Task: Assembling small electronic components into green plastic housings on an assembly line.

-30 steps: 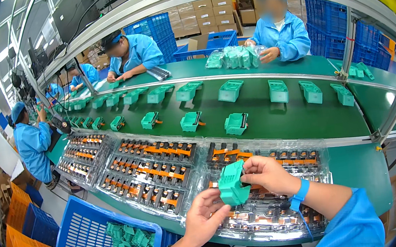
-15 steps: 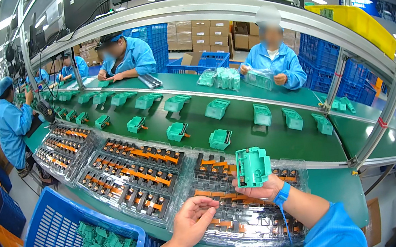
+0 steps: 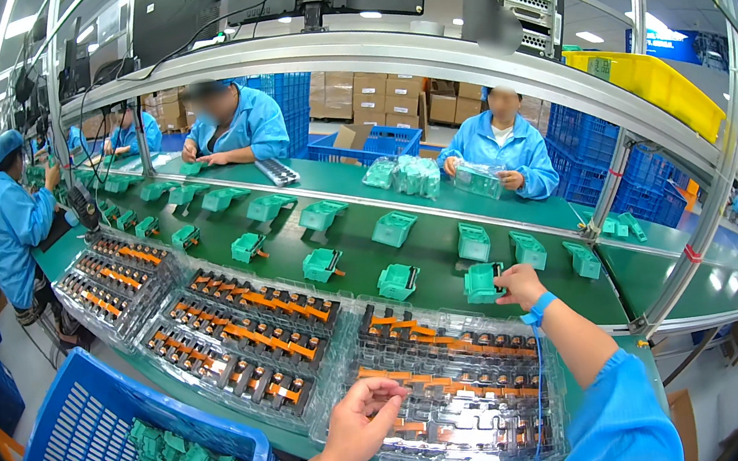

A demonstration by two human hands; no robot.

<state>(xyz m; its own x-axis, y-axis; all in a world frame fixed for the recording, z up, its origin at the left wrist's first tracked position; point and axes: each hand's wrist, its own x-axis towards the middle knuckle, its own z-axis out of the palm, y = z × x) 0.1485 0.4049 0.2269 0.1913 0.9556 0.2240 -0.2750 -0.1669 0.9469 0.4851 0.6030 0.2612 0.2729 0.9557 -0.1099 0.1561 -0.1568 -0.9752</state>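
My right hand (image 3: 523, 288), with a blue wrist strap, reaches over the dark green belt (image 3: 299, 268). Its fingers are closed on the right edge of a green plastic housing (image 3: 480, 283), which is on or just above the belt. In front of me my left hand (image 3: 366, 420) hovers over clear plastic trays (image 3: 480, 435), loosely curled, thumb apart from the fingers and nothing visible between them. Those trays carry rows of small black parts with orange strips (image 3: 430, 376). Nearest to the held housing is another green housing (image 3: 397, 281) with a black part in it.
More green housings (image 3: 394, 227) stand in two rows along the belt. At the lower left a blue basket (image 3: 67, 447) contains green pieces (image 3: 180, 460). A metal frame rail (image 3: 345, 47) crosses overhead. Opposite, a person (image 3: 497, 144) handles bagged parts; other people sit farther left.
My right hand has carried the green housing from above the trays forward to the belt and turned palm down. My left hand has stayed nearly in place. The view has shifted slightly.
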